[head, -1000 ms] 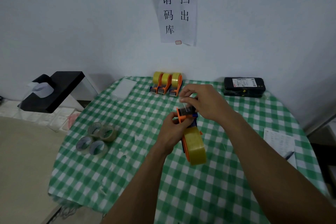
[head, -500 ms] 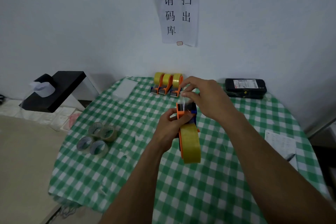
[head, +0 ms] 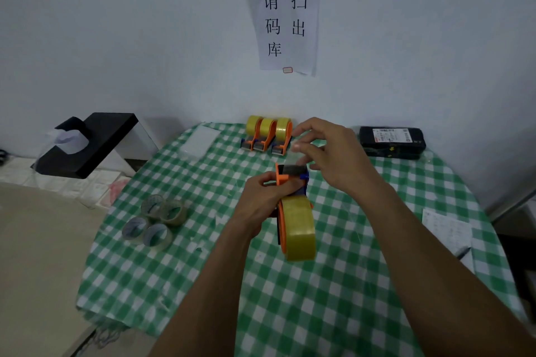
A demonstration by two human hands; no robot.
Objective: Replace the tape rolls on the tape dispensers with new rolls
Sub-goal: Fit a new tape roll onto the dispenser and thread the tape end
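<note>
Tape (head: 300,157) looks thin, sticky, apt to fold on itself — right hand (head: 333,153) pinches its end above the dispenser (head: 282,180); left hand (head: 262,200) grips the light plastic body.

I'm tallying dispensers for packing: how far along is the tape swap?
Done: three orange dispensers at the table's back carry full yellow rolls; four near-empty rolls lie left. In hand: the left hand grips a fourth dispenser with a full roll, the right hand pinches its tape end. Left: apparently only finishing this threading.
</note>
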